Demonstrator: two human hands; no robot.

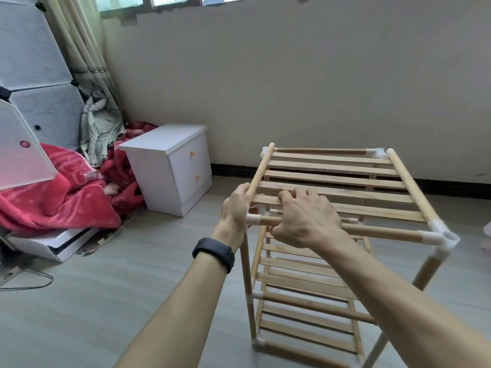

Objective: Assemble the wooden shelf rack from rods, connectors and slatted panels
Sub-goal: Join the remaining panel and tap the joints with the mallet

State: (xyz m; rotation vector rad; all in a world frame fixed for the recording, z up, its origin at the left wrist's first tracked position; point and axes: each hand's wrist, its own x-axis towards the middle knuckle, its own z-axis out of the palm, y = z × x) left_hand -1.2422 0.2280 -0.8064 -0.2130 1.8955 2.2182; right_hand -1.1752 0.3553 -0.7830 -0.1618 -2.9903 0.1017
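My left hand (235,208) is wrapped round the left side rod (261,168) just behind the near-left connector (251,218). My right hand (305,216) grips the front rod (385,231) beside it, fingers hooked over the top slatted panel (332,181). The rack (245,272) stands on the floor (106,301), so I should seat both rods squarely without twisting it.

Rack (345,192) feet cut at bottom edge. Right hand (305,221) covers part of front rod (385,231). Left hand (235,213) fingertips hidden behind side rod (261,168).
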